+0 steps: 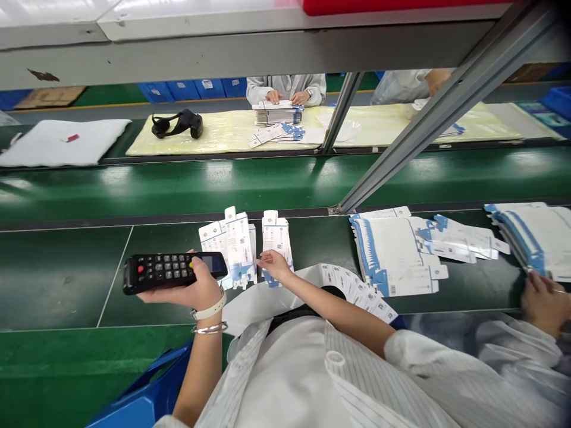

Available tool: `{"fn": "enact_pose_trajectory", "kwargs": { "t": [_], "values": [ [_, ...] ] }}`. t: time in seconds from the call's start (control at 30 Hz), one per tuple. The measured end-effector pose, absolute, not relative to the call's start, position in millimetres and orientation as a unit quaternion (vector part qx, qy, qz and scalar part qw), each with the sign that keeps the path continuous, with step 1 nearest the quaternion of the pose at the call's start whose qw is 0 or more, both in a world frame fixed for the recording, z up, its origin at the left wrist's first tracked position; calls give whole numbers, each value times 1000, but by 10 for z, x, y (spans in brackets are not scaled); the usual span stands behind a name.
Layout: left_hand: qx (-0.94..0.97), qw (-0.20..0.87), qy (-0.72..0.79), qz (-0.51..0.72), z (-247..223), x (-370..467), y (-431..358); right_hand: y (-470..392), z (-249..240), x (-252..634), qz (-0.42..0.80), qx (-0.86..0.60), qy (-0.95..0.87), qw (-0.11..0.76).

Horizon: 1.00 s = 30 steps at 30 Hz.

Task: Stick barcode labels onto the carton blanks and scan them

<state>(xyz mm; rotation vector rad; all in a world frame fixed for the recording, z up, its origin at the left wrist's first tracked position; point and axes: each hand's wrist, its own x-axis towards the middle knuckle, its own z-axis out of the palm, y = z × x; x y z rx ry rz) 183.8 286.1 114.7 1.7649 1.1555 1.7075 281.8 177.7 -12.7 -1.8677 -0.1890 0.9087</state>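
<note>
In my left hand (196,288) is a black handheld barcode terminal (167,270) with a keypad and a small screen. The thumb lies by its yellow key. My right hand (276,266) rests over a small pile of flat white-and-blue cartons (276,235), fingers stretched out to the left. Its fingertips reach the gap beside another pile of flat cartons (238,241), which lies fanned just right of the terminal. A strip of printed labels (357,291) curls in front of my body, under my right forearm.
Larger stacks of flat cartons (392,249) lie to the right, where a co-worker's hand (546,303) touches one. Across the green conveyor (178,184), another person handles a carton stack (279,113). A metal post (410,131) slants overhead. A blue crate (147,392) stands below left.
</note>
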Motion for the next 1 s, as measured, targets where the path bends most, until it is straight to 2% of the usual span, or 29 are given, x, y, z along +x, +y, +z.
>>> {"fn": "enact_pose_trajectory", "kwargs": {
  "t": [0.17, 0.43, 0.7, 1.0],
  "values": [
    [635, 356, 379, 572, 958, 2196, 2569, 1481, -418, 2968, 281, -861, -32, 423],
    [682, 475, 294, 471, 533, 2638, 2268, 1352, -588, 2912, 282, -894, -37, 346],
    [695, 495, 269, 446, 438, 2649, 2223, 1388, -516, 2769, 264, -908, -92, 311],
    [676, 455, 296, 498, 687, 2433, 2409, 1392, -588, 2733, 267, -908, -85, 312]
  ]
}}
